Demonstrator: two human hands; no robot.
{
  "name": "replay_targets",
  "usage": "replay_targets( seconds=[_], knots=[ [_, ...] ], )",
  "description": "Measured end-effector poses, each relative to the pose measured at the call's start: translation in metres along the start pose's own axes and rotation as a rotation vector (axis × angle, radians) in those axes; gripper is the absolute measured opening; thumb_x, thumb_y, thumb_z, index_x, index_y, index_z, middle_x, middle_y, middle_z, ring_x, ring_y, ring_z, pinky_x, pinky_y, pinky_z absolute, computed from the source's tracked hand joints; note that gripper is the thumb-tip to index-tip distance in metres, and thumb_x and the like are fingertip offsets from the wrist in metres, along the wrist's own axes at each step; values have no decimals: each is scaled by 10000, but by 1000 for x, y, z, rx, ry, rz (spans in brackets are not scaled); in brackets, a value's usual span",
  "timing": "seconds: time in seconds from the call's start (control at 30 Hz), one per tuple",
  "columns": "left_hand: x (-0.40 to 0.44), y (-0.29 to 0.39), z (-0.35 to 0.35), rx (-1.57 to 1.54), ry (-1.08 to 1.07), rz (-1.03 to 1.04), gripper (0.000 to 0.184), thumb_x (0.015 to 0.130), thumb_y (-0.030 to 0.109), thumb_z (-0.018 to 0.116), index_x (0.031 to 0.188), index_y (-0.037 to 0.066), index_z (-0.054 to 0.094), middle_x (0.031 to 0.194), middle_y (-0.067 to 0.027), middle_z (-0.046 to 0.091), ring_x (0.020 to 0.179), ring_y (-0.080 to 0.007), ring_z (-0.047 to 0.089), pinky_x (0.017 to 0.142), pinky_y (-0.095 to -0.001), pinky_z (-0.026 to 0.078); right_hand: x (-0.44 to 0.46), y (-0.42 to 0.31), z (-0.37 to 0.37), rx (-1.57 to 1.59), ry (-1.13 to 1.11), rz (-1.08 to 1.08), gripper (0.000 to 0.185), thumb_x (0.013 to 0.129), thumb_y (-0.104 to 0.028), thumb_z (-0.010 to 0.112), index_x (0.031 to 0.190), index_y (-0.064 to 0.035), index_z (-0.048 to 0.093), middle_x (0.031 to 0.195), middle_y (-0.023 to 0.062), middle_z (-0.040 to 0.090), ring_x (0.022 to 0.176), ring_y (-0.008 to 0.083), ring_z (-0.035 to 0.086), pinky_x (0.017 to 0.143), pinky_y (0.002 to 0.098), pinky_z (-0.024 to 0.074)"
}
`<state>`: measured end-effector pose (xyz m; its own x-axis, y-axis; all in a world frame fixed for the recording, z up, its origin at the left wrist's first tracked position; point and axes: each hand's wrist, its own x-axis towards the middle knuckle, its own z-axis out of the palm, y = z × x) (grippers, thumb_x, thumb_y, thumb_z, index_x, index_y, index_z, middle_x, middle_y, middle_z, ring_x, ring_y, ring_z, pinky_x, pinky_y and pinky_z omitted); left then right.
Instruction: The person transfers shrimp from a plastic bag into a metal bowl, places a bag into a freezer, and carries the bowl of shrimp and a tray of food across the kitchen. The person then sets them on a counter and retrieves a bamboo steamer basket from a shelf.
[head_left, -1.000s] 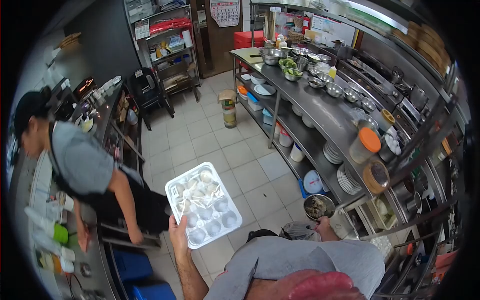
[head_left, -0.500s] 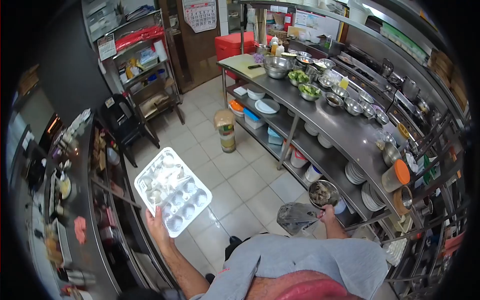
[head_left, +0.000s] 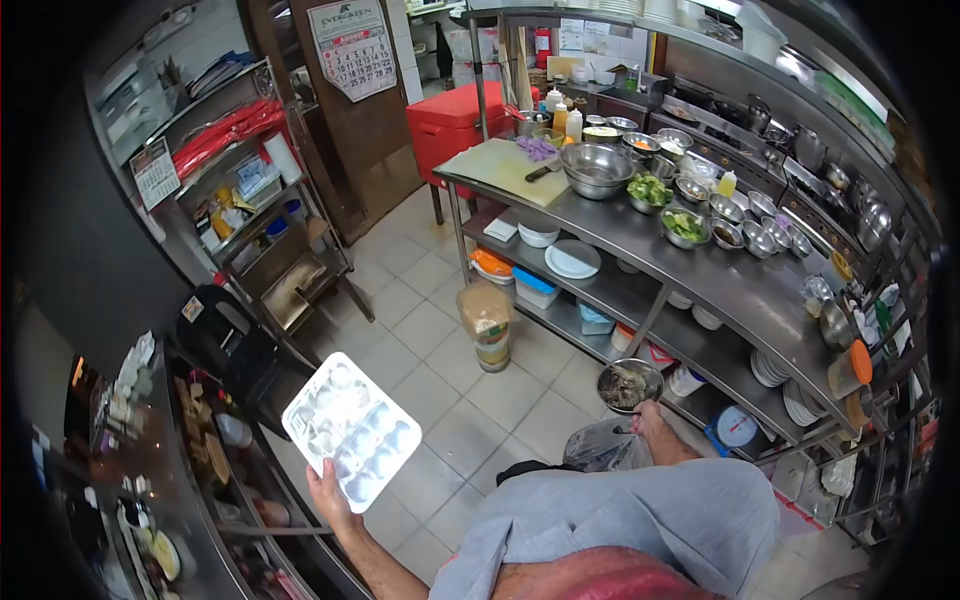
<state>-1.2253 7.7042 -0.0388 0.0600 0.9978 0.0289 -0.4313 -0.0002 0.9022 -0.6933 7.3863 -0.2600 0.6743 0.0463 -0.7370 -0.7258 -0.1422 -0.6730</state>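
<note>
A white plastic tray (head_left: 352, 430) with round cups, partly covered by shiny clear wrap, is tilted in front of the body. My left hand (head_left: 332, 492) grips its lower left edge, thumb on top. On the right, my right hand (head_left: 652, 420) is closed on a metal bowl (head_left: 630, 386) with dark contents and on a clear plastic bag (head_left: 604, 446) that hangs below it. Both hands are held above the tiled floor (head_left: 460, 435).
A steel worktable (head_left: 720, 270) with bowls and a cutting board (head_left: 505, 170) runs along the right. A covered container (head_left: 488, 325) stands on the floor. At left are a black chair (head_left: 235, 340), a shelf rack (head_left: 240, 225) and a counter (head_left: 170, 450); a red cooler (head_left: 440, 130) is behind.
The view has advanced toward the worktable's far end and the floor container. The co-worker at the left has left the view. Both hands still hold their items.
</note>
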Motion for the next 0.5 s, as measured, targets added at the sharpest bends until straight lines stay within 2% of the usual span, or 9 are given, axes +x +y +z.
replay_targets(
  seconds=[0.13, 0.23, 0.3, 0.43, 0.5],
  knots=[
    [101, 4, -9, 50, 22, -64, 381, 881, 148, 565, 1192, -32, 438, 1071, -137, 566, 940, -205, 568, 814, -316, 451, -23, -17, 94, 53, 35, 17, 94, 727, -158, 448, 701, -71, 469, 492, 89, 378, 376, 221, 344, 367, 425, 342],
    [181, 5, -8, 75, 19, -82, 374, 884, 136, 558, 1196, -35, 443, 1089, -135, 564, 962, -212, 564, 837, -318, 441, -38, -40, 158, 28, -28, -50, 98, 732, -155, 438, 692, -71, 472, 490, 81, 390, 371, 211, 357, 354, 422, 339],
    [244, -5, -16, 72, -17, -96, 372, 884, 131, 557, 1197, -37, 444, 1092, -133, 563, 965, -209, 561, 842, -318, 437, -56, -63, 207, 90, 21, -46, 121, 731, -152, 432, 649, -72, 472, 488, 78, 402, 343, 208, 344, 340, 425, 333],
    [358, -15, -19, 103, -128, -124, 367, 885, 117, 557, 1199, -39, 449, 1101, -127, 562, 973, -198, 555, 852, -319, 430, -108, -112, 298, 184, 19, -322, 163, 729, -127, 431, 585, -71, 483, 476, 74, 412, 286, 186, 310, 295, 383, 303],
    [421, -29, -24, 81, -152, -146, 341, 887, 103, 554, 1180, -46, 466, 1101, -120, 567, 969, -193, 555, 848, -316, 431, -143, -138, 345, 225, 7, -365, 95, 718, -110, 439, 666, -58, 499, 489, 55, 376, 331, 162, 306, 314, 345, 279]
  ],
)
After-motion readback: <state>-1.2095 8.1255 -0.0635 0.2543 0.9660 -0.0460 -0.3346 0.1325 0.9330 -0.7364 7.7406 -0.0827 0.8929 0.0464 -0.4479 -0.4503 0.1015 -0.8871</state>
